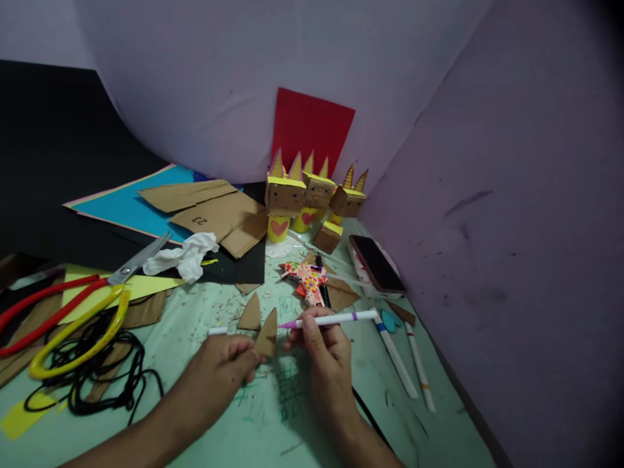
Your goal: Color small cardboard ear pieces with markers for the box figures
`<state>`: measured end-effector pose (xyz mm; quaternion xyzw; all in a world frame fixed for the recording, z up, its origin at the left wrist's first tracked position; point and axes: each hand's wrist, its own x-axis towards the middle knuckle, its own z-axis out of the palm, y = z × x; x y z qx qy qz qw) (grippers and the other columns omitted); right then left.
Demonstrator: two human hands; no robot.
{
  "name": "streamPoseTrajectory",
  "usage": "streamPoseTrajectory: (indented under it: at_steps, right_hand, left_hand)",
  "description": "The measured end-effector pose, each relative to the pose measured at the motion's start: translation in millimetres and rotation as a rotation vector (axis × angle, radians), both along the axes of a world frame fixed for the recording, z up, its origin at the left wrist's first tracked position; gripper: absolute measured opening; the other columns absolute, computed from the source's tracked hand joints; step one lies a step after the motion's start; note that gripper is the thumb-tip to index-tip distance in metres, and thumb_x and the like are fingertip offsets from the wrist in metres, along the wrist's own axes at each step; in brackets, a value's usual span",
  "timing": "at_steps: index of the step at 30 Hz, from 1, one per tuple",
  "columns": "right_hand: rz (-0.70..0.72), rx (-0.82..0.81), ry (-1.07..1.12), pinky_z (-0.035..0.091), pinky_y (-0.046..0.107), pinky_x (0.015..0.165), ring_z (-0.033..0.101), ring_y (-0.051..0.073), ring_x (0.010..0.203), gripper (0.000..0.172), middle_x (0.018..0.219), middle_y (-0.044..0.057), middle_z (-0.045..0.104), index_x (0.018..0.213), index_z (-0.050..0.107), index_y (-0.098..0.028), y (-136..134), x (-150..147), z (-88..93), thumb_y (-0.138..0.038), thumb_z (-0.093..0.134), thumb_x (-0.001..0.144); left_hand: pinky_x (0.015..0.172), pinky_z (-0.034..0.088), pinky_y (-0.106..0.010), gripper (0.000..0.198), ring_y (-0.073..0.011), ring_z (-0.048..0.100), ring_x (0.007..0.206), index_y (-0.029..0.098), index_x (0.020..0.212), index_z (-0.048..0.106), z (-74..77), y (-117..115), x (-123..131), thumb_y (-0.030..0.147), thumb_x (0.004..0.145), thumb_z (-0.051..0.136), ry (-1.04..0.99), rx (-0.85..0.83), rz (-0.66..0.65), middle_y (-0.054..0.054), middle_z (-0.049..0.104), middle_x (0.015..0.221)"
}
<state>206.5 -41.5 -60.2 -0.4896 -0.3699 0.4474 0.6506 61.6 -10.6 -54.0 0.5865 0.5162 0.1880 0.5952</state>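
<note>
Between the fingertips of my left hand (229, 364) is a small pointed cardboard piece (268, 334), pinched near its base and held upright. My right hand (322, 354) grips a white felt-tip pen (344, 318) with a purple tip. That tip points left and is at the right edge of the cardboard piece; whether it touches I cannot tell. A second pointed cardboard piece (250, 313) lies just behind on the green tablecloth. Beside my left hand lies a white pen cap (217, 331). Beyond my right hand is a colourful patterned glue gun (309, 279).
Cardboard box-headed figures (286, 198) with pointed ears stand at the back. Large scissors (121, 276) with red and yellow handles lie left, near tangled black cord (104, 364) and crumpled white tissue (188, 255). Right are a phone (375, 263) and more felt-tip pens (397, 357), close to the wall.
</note>
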Motion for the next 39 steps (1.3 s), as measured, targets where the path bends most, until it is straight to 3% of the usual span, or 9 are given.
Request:
streamPoseTrajectory:
  at_steps: [10,16,22,28,33,39]
  right_hand:
    - [-0.037,0.000,-0.009,0.043,0.024,0.053,0.055,0.011,0.051,0.030,0.054,-0.003,0.057,0.083,0.059,-0.016,-0.5,-4.4,-5.9,-0.046,0.058,0.080]
    - [-0.091,-0.051,-0.111,0.043,0.023,0.054,0.055,0.012,0.053,0.027,0.057,-0.001,0.058,0.084,0.063,-0.016,-14.1,5.1,-15.3,-0.043,0.059,0.080]
    - [-0.068,-0.014,-0.318,0.042,0.022,0.048,0.054,0.012,0.050,0.021,0.055,0.000,0.058,0.073,0.063,-0.016,-15.0,0.2,-9.9,-0.036,0.061,0.078]
    - [-0.143,-0.051,-0.345,0.036,0.020,0.043,0.048,0.010,0.044,0.021,0.048,-0.002,0.054,0.068,0.063,-0.016,-15.7,-5.3,-6.8,-0.036,0.062,0.076]
    - [-0.089,0.004,-0.446,0.038,0.021,0.043,0.051,0.011,0.045,0.019,0.047,-0.001,0.056,0.071,0.066,-0.016,-15.7,-0.7,-8.9,-0.033,0.061,0.078]
    - [-0.117,-0.002,-0.432,0.040,0.023,0.045,0.054,0.013,0.048,0.019,0.051,0.000,0.059,0.070,0.067,-0.017,-15.9,-5.2,-5.3,-0.033,0.061,0.077]
  left_hand:
    - [0.043,0.017,-0.023,0.031,-0.0093,0.026,0.043,0.021,0.052,0.038,-4.2,-0.5,-0.3,0.044,0.073,0.043,0.050,0.065,-0.046,0.008,0.029,0.045]
    - [0.044,0.018,-0.023,0.029,-0.0098,0.027,0.047,0.020,0.050,0.036,4.4,-1.2,-0.5,0.039,0.070,0.043,0.134,0.102,-0.124,0.006,0.029,0.047]
    - [0.043,0.018,-0.023,0.029,-0.0093,0.026,0.045,0.020,0.048,0.036,7.1,-0.3,-1.3,0.039,0.069,0.043,0.118,0.057,-0.113,0.007,0.029,0.044]
    - [0.042,0.017,-0.024,0.032,-0.0088,0.025,0.043,0.020,0.046,0.037,1.3,-0.9,-0.7,0.038,0.071,0.043,0.082,0.061,-0.087,0.007,0.028,0.041]
    - [0.042,0.016,-0.024,0.032,-0.0087,0.024,0.043,0.020,0.047,0.034,1.9,-1.1,-1.4,0.038,0.073,0.042,0.062,0.061,-0.113,0.008,0.026,0.042]
    - [0.042,0.014,-0.025,0.033,-0.0085,0.020,0.044,0.021,0.048,0.030,4.4,-1.5,-2.1,0.038,0.073,0.042,0.059,0.054,-0.121,0.008,0.023,0.043]
